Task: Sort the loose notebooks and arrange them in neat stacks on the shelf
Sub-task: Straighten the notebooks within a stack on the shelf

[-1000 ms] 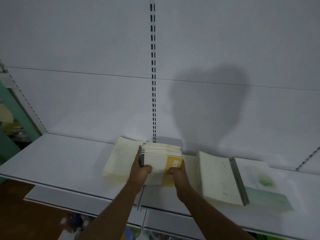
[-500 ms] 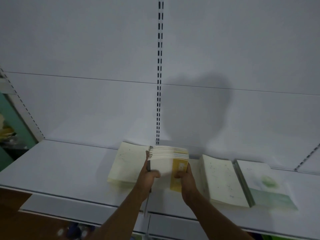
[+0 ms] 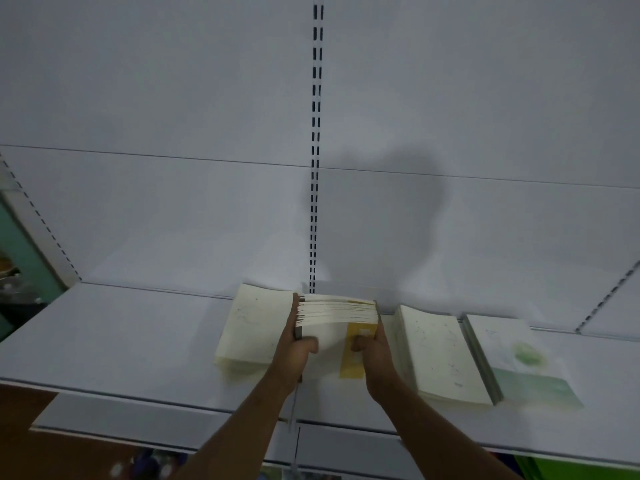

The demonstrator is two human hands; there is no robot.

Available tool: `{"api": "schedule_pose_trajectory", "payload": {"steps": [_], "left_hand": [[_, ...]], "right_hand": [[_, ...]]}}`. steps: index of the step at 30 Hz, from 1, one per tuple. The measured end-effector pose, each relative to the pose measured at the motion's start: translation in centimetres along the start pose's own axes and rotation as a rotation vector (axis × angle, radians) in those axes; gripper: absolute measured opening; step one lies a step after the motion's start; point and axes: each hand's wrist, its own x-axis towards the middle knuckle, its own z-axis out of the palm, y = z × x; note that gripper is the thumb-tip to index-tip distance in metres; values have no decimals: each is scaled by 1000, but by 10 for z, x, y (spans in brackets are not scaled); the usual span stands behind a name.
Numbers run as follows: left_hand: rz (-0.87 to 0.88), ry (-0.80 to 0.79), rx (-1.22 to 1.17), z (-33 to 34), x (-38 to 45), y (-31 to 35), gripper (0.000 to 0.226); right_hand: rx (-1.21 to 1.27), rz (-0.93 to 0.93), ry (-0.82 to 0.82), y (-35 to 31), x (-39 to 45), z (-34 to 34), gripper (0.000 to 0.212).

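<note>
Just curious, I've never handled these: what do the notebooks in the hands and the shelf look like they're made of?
The held notebooks look like paper: thin cream page edges fanned in layers, matte covers, one with a yellow band. The shelf looks like painted sheet metal: smooth, white, thin-edged, under a slotted upright; the picture alone cannot confirm metal.

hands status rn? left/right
Left hand: gripping the left side of the notebook bundle.
Right hand: gripping the bundle's right side.

No text, label or number could be read anywhere; the markings on the notebook covers were too blurred.
</note>
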Motion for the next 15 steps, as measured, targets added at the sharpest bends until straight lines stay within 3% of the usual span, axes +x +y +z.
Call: {"api": "schedule_pose_trajectory", "payload": {"steps": [4, 10, 15], "left_hand": [[-40, 15, 26, 1, -1, 3, 98], [-52, 46, 29, 6, 6, 3, 86], [-12, 46, -49, 6, 9, 1, 79]], "right_hand": [[-11, -6, -91, -3, 6, -6, 79], [-47, 27, -156, -2, 6, -13, 90], [-49, 44, -124, -3, 8, -10, 67]]}}
